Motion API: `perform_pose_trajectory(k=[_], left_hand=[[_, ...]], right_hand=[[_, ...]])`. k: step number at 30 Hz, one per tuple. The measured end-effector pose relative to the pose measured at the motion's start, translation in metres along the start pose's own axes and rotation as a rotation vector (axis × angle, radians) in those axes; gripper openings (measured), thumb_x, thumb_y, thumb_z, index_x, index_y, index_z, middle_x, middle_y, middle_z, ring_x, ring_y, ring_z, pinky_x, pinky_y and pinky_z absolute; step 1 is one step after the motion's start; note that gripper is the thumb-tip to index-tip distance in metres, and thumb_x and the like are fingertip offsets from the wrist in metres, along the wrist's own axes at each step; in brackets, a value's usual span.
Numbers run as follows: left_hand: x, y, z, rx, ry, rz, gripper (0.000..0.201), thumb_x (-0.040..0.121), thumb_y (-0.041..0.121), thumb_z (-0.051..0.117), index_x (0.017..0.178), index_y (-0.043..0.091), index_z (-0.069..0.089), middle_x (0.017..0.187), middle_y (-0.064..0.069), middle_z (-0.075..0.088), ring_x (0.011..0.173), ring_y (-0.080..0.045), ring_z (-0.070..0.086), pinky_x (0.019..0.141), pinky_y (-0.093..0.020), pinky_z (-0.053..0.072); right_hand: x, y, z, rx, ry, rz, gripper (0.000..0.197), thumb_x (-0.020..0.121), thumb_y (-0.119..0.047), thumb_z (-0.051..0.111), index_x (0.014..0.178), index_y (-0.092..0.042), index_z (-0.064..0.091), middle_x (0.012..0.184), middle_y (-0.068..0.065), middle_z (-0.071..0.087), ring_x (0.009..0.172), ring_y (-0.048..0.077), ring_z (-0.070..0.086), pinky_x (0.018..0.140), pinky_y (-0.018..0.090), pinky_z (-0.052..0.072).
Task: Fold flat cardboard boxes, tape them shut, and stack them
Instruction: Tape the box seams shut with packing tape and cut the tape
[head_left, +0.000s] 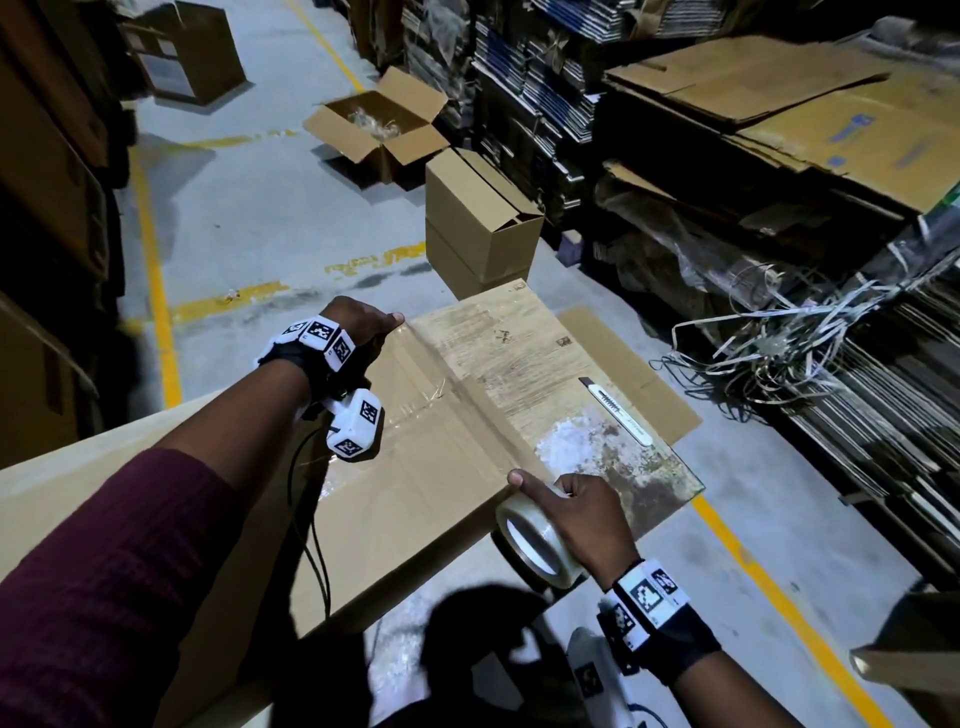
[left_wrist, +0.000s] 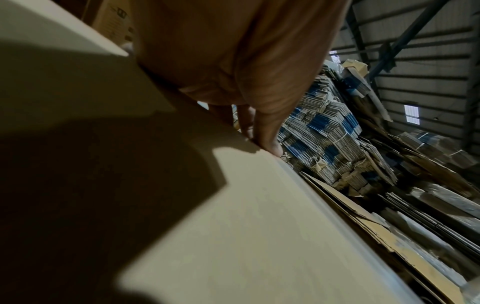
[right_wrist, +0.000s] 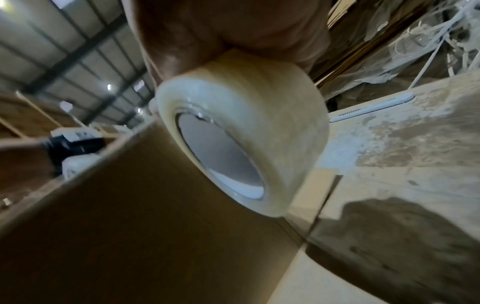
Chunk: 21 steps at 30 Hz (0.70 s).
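A big brown cardboard box (head_left: 415, 493) lies in front of me, partly on a stained wooden board (head_left: 519, 353). A strip of clear tape (head_left: 457, 395) runs across it between my hands. My left hand (head_left: 363, 325) rests over the box's far edge. Its thumb lies on top and its fingers (left_wrist: 265, 131) press flat against the box's side (left_wrist: 259, 226). At the near edge my right hand (head_left: 571, 514) grips the clear tape roll (head_left: 540, 540). The right wrist view shows the roll (right_wrist: 246, 127) held against the box's corner (right_wrist: 130, 205).
A white box cutter (head_left: 618, 413) lies on the board right of the tape line. Two folded boxes (head_left: 478, 223) stand stacked beyond the board, and an open box (head_left: 379, 130) sits on the floor behind. Bundles of flat cardboard (head_left: 779, 104) and tangled strapping (head_left: 779, 353) fill the right.
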<state>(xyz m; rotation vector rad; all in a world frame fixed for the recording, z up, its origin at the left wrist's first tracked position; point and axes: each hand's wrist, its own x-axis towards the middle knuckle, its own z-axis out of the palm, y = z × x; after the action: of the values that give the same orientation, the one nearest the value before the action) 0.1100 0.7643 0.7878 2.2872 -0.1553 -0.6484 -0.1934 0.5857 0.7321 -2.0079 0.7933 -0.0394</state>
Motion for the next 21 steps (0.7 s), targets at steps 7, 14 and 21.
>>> perform_pose_trajectory(k=[7, 14, 21], left_hand=[[-0.005, -0.001, -0.003, 0.080, -0.094, -0.005, 0.057, 0.084, 0.065, 0.066, 0.067, 0.012, 0.056, 0.064, -0.010, 0.060, 0.066, -0.024, 0.055, 0.069, -0.028, 0.041], [-0.003, 0.000, 0.001, 0.161, -0.171, -0.036, 0.054, 0.062, 0.062, 0.086, 0.075, 0.028, 0.046, 0.092, -0.004, 0.061, 0.091, -0.026, 0.058, 0.096, -0.035, 0.047], [0.007, -0.010, 0.001, 0.127, -0.231, -0.071, 0.137, 0.033, 0.068, 0.093, 0.150, 0.021, 0.040, 0.146, -0.002, 0.052, 0.128, -0.024, 0.054, 0.109, -0.041, 0.043]], right_hand=[[0.005, 0.012, 0.016, -0.301, -0.007, -0.054, 0.098, 0.061, -0.106, 0.010, 0.068, -0.019, 0.052, 0.061, -0.003, 0.055, 0.062, 0.014, 0.055, 0.057, 0.031, 0.037], [0.020, -0.051, -0.009, -0.215, 0.036, -0.471, 0.064, 0.095, -0.063, 0.054, 0.139, -0.017, 0.052, 0.137, 0.004, 0.057, 0.125, 0.019, 0.054, 0.101, 0.031, 0.043], [0.060, -0.105, 0.038, -0.666, -0.549, -0.560, 0.087, 0.103, -0.060, 0.034, 0.161, -0.003, 0.001, 0.168, 0.016, -0.009, 0.157, 0.023, -0.007, 0.127, 0.043, 0.008]])
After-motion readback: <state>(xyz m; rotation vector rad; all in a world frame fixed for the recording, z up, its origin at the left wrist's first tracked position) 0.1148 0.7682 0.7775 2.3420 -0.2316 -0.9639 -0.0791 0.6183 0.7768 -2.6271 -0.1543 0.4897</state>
